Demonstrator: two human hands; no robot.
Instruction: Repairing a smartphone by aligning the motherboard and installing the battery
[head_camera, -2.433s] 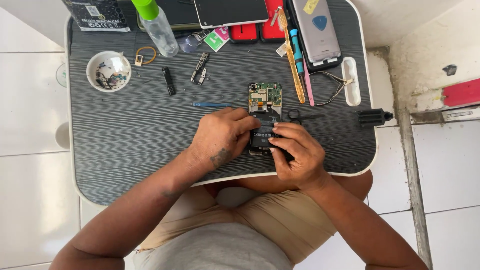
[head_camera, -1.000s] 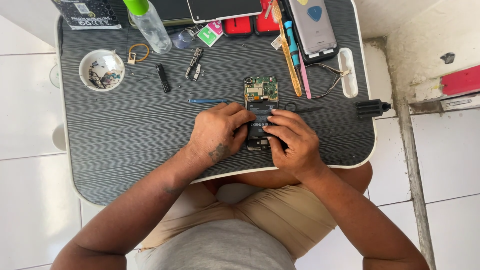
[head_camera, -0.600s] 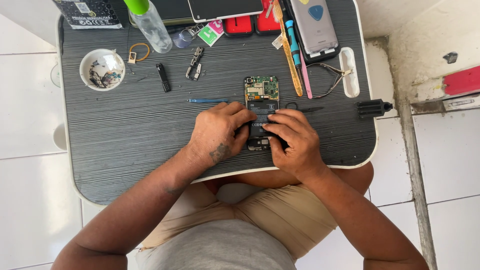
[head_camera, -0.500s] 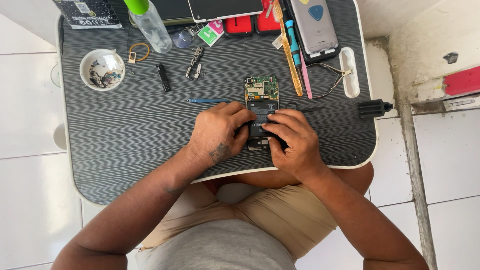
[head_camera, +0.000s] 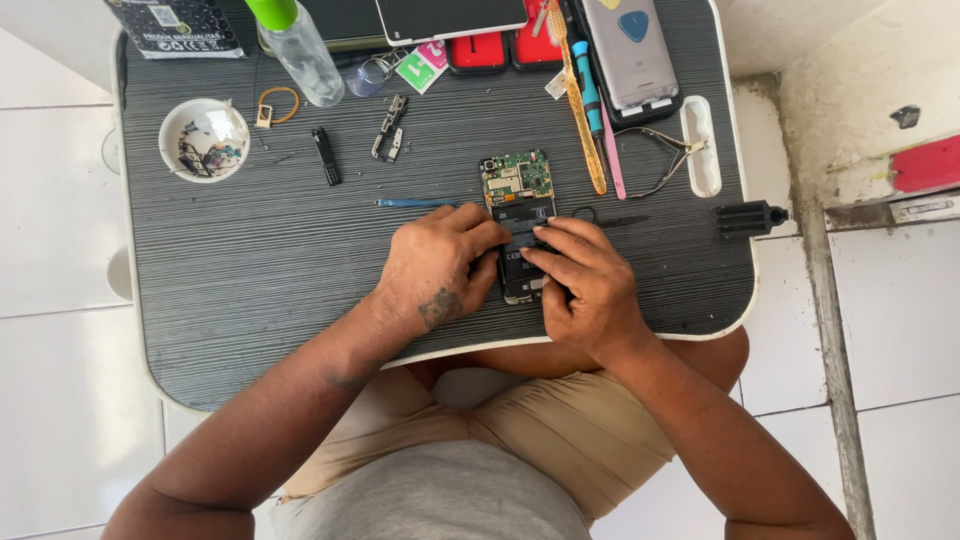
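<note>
At the centre of the frame, a person is bending over an opened black smartphone with an exposed green circuit board (head_camera: 519, 225), lying flat on the dark ribbed counter (head_camera: 250, 270). The left hand (head_camera: 435, 270) is curling against the phone's left edge, fingertips pressing on its upper body, while the right hand (head_camera: 585, 285) is closing over the lower right side, fingers pinching at the middle. A slim blue pry tool (head_camera: 415, 203) is lying just left of the phone. A small white round dish of tiny parts (head_camera: 203, 139) is sitting at upper left, well apart, and metal pliers (head_camera: 665, 160) are resting at upper right.
</note>
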